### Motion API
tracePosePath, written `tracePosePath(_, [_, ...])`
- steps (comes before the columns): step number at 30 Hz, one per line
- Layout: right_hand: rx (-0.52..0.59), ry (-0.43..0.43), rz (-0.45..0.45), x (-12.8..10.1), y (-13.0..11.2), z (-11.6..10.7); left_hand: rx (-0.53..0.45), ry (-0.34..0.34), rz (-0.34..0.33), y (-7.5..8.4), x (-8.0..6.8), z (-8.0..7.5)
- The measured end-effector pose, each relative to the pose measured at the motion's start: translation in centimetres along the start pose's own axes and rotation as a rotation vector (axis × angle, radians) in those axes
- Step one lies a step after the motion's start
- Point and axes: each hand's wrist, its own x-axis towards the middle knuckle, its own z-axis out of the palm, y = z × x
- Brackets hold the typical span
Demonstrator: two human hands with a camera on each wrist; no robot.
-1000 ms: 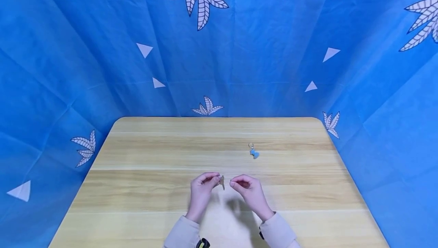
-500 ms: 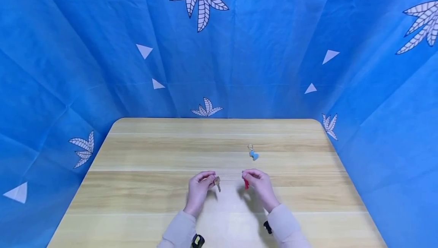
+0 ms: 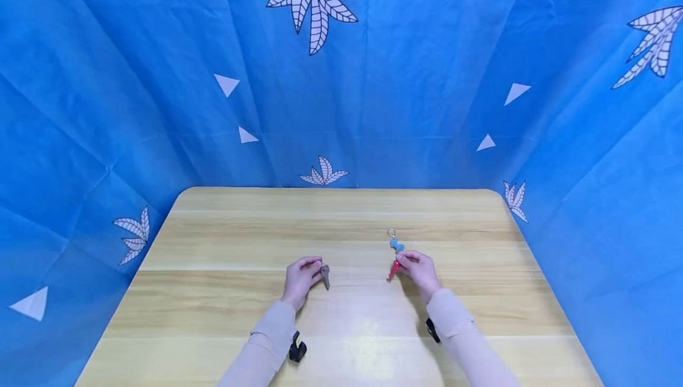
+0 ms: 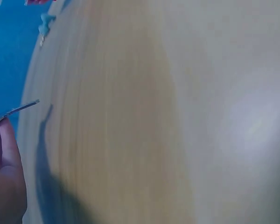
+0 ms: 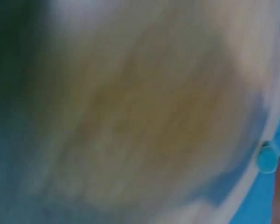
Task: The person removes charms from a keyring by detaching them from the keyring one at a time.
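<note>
My left hand (image 3: pixel 300 277) pinches a small metal key (image 3: pixel 325 275) that hangs just above the wooden table (image 3: pixel 224 239). In the left wrist view the key's blade (image 4: pixel 19 109) sticks out past my fingertip (image 4: pixel 3 149). My right hand (image 3: pixel 418 268) pinches a small red piece (image 3: pixel 393 269) right beside a blue charm on a metal ring (image 3: pixel 395 243) lying on the table. The right wrist view is blurred; only a blue charm (image 5: pixel 267 157) shows at its right edge.
A blue cloth with white leaf and triangle prints (image 3: pixel 341 79) hangs behind and around the table. Beige sleeves (image 3: pixel 267 339) cover both forearms, each with a black wrist mount (image 3: pixel 296 349).
My hands have drawn apart. The right hand has carried the red piece forward and right to the blue charm; the left has shifted slightly left with the key.
</note>
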Motion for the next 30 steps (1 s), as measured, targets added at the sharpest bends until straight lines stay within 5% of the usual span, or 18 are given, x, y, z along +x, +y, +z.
tracePosePath(10, [-0.048,0.019,0.026,2.2,0.6,-0.5,0.095,0.060,0.006,0.0,2.9,-0.5])
tracePosePath(18, [-0.288,0.059,-0.093,3.0,0.5,-0.6,0.333,0.111,0.093,0.6,5.0,-0.2])
tracePosePath(25, [-0.370,0.045,-0.123,3.1,0.9,-0.6,0.622,0.200,0.183,0.8,4.8,-0.3])
tracePosePath(30, [-0.361,0.062,-0.126,2.9,0.8,-0.7,0.690,0.190,0.231,0.6,4.7,-0.6])
